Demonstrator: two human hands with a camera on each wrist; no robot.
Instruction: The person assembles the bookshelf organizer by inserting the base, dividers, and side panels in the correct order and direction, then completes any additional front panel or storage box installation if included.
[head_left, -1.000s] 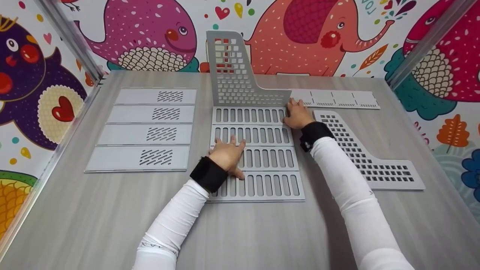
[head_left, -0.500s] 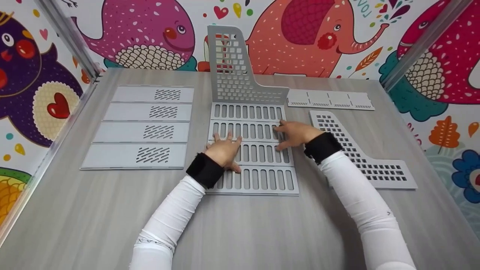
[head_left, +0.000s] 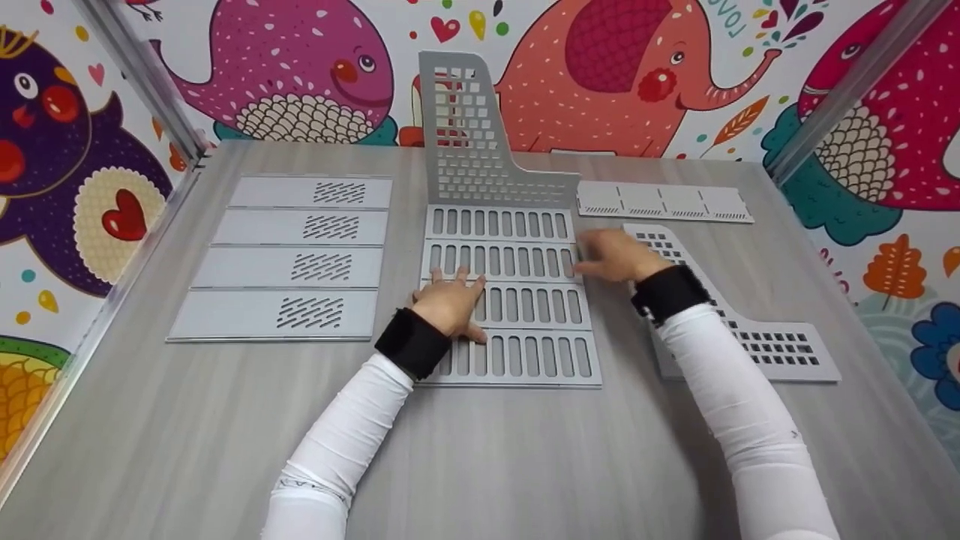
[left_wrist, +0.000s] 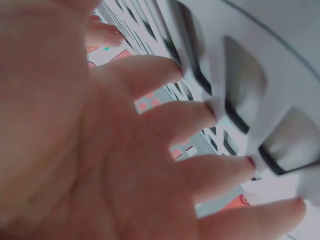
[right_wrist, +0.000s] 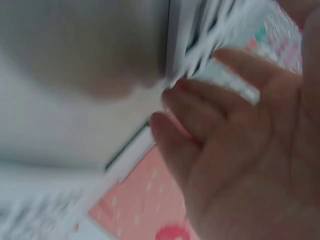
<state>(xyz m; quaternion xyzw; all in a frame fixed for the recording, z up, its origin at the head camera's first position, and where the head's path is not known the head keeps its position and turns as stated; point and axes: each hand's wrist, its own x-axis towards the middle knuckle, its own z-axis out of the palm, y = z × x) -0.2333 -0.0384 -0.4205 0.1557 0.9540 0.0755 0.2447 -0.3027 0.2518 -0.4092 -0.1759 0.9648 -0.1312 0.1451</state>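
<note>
A light grey panel [head_left: 510,283] with rows of long slots lies flat in the middle of the table. At its far edge stands an upright grey side panel [head_left: 487,169], L-shaped and pierced with small square holes. My left hand [head_left: 450,304] rests on the slotted panel's left half with fingers spread; in the left wrist view the fingertips of that hand [left_wrist: 140,140] touch its surface. Beside the right edge of the slotted panel is my right hand [head_left: 616,255], slightly blurred. The right wrist view has this hand [right_wrist: 245,140] with loosely bent fingers near the panel's edge, gripping nothing.
To the left lies a folding panel [head_left: 240,266] in several sections with slanted slits. A narrow white strip [head_left: 679,201] lies at the back right. Partly under the right forearm is a second L-shaped perforated panel [head_left: 784,345]. Printed walls [head_left: 600,90] enclose the table [head_left: 495,465].
My right hand has come back from the upright panel's near corner, along the slotted panel's right edge, and then slightly outward. My left hand stays in place on the slotted panel.
</note>
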